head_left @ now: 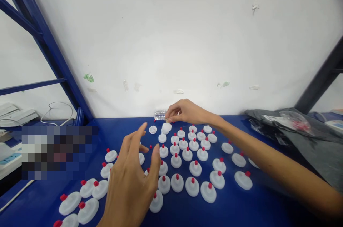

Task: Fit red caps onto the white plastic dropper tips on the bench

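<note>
My right hand (pixel 186 111) reaches to the back of the table, thumb and fingers drawn together beside a small clear compartmented box (pixel 160 114). What the fingertips pinch, if anything, I cannot make out. Just below them sit white round lids (pixel 166 127) that overlap. My left hand (pixel 134 171) hovers over the middle left, fingers and thumb spread, holding nothing and hiding some pieces. Around it lie many white round lids with red knobs (pixel 177 182). A flat white disc (pixel 153 129) without a knob lies left of the box. One loose red cap (pixel 150 147) shows between the hands.
The blue table (pixel 107 132) ends at a white wall (pixel 171 41). Blue metal posts (pixel 57 45) rise at the left. Black plastic bags (pixel 278 127) lie at the right. Cables and a white power strip (pixel 10 161) are at the far left, near a blurred patch.
</note>
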The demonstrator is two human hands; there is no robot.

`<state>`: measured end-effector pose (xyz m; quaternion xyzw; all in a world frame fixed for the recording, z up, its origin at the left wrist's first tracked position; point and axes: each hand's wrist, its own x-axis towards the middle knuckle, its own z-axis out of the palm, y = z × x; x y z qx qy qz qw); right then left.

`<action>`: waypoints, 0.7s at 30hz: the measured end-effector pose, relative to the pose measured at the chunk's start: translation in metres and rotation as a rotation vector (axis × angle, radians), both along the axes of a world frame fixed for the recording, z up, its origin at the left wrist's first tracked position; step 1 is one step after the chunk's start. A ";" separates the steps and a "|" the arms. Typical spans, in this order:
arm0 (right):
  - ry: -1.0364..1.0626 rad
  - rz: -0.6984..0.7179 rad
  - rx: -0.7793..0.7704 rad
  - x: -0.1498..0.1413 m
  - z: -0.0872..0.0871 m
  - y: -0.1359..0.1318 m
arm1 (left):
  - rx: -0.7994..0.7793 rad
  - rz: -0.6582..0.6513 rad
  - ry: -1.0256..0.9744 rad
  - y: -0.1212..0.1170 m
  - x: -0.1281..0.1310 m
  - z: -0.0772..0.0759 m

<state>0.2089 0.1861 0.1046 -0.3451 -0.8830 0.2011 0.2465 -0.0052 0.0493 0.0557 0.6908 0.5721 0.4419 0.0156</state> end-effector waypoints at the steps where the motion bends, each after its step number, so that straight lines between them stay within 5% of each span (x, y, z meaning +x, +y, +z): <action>1: 0.085 0.094 -0.073 -0.003 0.008 -0.009 | -0.030 0.020 0.003 0.000 0.001 -0.001; 4: 0.218 0.329 -0.267 -0.014 0.028 -0.036 | 0.000 0.015 0.027 0.001 0.000 -0.005; 7: 0.232 0.403 -0.358 -0.018 0.034 -0.044 | 0.100 0.000 0.064 0.003 -0.003 -0.008; 9: 0.192 0.322 -0.277 -0.016 0.027 -0.035 | 0.116 0.010 0.055 0.003 -0.005 -0.009; 14: -0.269 -0.179 0.168 0.000 -0.013 0.009 | 0.140 -0.002 0.054 0.003 -0.004 -0.006; 21: -0.498 -0.181 0.152 0.014 -0.059 0.039 | 0.157 -0.034 0.066 0.003 -0.004 -0.007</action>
